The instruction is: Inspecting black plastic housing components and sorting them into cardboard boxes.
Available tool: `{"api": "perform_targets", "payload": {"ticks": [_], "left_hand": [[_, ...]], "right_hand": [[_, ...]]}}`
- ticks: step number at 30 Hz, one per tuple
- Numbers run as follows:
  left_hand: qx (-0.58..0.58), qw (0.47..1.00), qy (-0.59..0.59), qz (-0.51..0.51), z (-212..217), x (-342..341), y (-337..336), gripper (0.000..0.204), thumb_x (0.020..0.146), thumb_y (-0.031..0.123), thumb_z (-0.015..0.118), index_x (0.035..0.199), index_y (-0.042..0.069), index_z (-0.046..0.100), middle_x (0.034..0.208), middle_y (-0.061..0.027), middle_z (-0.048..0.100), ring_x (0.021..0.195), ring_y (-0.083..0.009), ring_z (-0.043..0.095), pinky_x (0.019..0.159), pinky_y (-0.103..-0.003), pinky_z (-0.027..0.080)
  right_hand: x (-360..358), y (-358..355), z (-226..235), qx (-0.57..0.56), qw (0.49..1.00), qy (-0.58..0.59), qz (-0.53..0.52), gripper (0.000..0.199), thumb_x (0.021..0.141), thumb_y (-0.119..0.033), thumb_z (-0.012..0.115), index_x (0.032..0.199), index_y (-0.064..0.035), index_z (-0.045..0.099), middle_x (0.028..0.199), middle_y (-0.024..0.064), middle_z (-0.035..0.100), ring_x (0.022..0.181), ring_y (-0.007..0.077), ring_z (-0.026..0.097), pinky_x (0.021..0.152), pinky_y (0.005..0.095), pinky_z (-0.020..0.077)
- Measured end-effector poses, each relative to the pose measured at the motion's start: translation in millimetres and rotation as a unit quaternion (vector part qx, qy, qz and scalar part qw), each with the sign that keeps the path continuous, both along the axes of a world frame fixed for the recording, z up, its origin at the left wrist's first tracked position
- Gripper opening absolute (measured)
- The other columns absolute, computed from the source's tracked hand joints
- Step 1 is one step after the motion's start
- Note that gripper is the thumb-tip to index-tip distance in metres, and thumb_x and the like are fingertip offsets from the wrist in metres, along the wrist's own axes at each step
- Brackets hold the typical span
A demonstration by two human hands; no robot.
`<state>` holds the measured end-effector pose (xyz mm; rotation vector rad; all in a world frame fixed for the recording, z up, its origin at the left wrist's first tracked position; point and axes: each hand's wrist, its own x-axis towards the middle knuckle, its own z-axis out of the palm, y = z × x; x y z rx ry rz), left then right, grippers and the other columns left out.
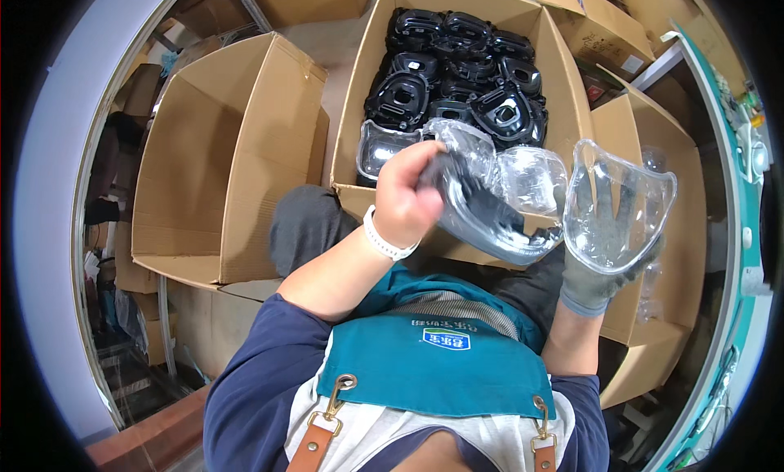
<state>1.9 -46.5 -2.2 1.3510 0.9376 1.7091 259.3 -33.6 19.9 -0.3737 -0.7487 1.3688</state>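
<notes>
From the head camera I'm seeing the left hand [406, 190] curling its fingers tightly round one end of a dark glossy part [478, 215], which is tilting down to the right above the near edge of a cardboard box [567, 88]. Motion is blurring both slightly. The right hand [590, 282], wearing a grey glove, is having hold of a clear shell [621, 211] — its fingers are standing fairly straight and spread, showing through the plastic. Where the thumb is pressing, I cannot tell.

Inside the box, black moulded parts [502, 113] are lying in packed rows, and more clear pieces [535, 182] are sitting at its near end. A taller open carton [282, 113] is standing to the left; another open carton [670, 276] on the right is holding transparent pieces.

For writing, I'm finding most on the teal apron [482, 382]: a blue, white and green badge [447, 339] is carrying bold characters, with a line of pale ones just above it. At upper right, a box [600, 35] is showing dark markings and a white label [631, 64] — both coming through too small for me to read.
</notes>
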Motion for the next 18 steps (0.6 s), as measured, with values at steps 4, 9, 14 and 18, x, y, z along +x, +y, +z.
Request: {"api": "perform_targets", "payload": {"ticks": [4, 9, 14, 18], "left_hand": [[0.238, 0.966, 0.104, -0.009, 13, -11, 4, 0.070, 0.070, 0.068, 0.066, 0.071, 0.001, 0.048, 0.063, -0.0070, 0.046, 0.052, -0.0216, 0.044, 0.048, -0.032, 0.034], [0.273, 0.958, 0.080, -0.025, 9, -17, 1, 0.068, 0.068, 0.066, 0.070, 0.070, 0.002, 0.048, 0.063, -0.0057, 0.047, 0.052, -0.0194, 0.045, 0.049, -0.030, 0.034], [0.281, 0.959, 0.036, -0.024, 8, -12, 0, 0.066, 0.068, 0.063, 0.072, 0.072, 0.002, 0.048, 0.065, -0.0056, 0.048, 0.054, -0.0176, 0.045, 0.049, -0.029, 0.035], [0.282, 0.958, 0.040, -0.031, 5, -15, -4, 0.066, 0.067, 0.063, 0.073, 0.072, 0.002, 0.048, 0.065, -0.0057, 0.048, 0.054, -0.0178, 0.045, 0.049, -0.029, 0.036]], "right_hand": [[-12, -7, 6, 0.020, 0.991, 0.078, 0.107, 0.080, 0.089, -0.063, 0.046, 0.148, -0.0126, 0.028, 0.149, 0.0166, 0.032, 0.135, 0.0364, 0.034, 0.109, 0.0572, 0.0306], [-25, -5, 9, -0.021, 0.994, -0.104, -0.036, 0.079, 0.088, -0.057, 0.054, 0.147, -0.0112, 0.029, 0.148, 0.0165, 0.032, 0.135, 0.0360, 0.035, 0.109, 0.0556, 0.0295], [13, 69, -63, 0.108, 0.700, -0.646, -0.286, 0.080, 0.088, -0.060, 0.048, 0.146, -0.0082, 0.029, 0.149, 0.0193, 0.028, 0.137, 0.0349, 0.031, 0.112, 0.0461, 0.0269], [-20, 70, -57, 0.091, 0.575, -0.762, -0.285, 0.089, 0.073, -0.048, 0.073, 0.141, -0.0034, 0.037, 0.147, 0.0219, 0.034, 0.133, 0.0408, 0.034, 0.110, 0.0495, 0.0280]]}}
